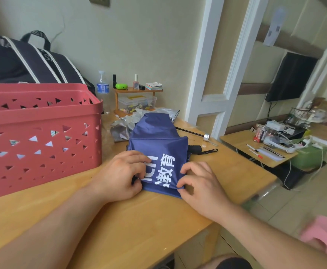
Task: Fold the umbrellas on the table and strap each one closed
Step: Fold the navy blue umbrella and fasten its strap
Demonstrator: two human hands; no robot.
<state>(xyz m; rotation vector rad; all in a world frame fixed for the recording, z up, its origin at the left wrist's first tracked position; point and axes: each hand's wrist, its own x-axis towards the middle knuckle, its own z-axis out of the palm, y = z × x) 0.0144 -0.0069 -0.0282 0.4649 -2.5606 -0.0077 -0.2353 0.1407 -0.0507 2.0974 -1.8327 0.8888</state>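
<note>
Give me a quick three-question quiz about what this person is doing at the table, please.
1. True or false: both hands grip the blue umbrella.
2. Which stands to the left of the umbrella? A) a green bucket B) the red basket C) a laptop
3. Fill in: the umbrella's black ____ pokes out on its right side.

Key:
1. True: the left hand and the right hand each pinch the printed fabric's near edge.
2. B.
3. Handle, with its wrist loop lying on the wooden table.
</note>
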